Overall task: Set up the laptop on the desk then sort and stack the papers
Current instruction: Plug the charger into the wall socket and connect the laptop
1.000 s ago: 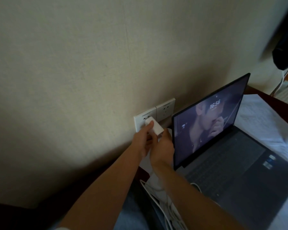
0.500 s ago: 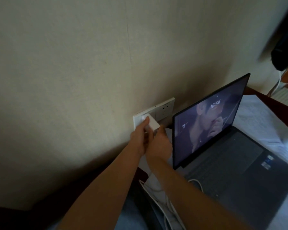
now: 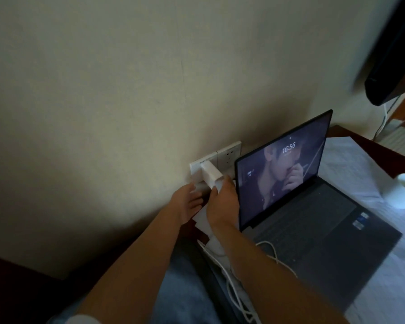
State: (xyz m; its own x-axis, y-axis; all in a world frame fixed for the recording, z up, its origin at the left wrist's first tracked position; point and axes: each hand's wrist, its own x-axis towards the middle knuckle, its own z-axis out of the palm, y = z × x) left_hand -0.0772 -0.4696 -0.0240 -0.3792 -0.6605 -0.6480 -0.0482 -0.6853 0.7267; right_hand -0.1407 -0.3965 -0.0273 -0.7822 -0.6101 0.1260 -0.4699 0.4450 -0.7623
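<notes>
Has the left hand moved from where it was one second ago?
Yes. The left hand has come down and away from the wall socket plate; it now lies below the white charger instead of touching it.

A plain beige wall (image 3: 131,94) was lit softly (its lower left left in shadow), with twin white sockets (image 3: 216,160) mounted low.

one laptop (image 3: 313,206), one charger (image 3: 211,174), two sockets (image 3: 228,153).

Both hands reaching forward, left hand (image 3: 188,202) relaxed, right hand (image 3: 222,202) curled
</notes>
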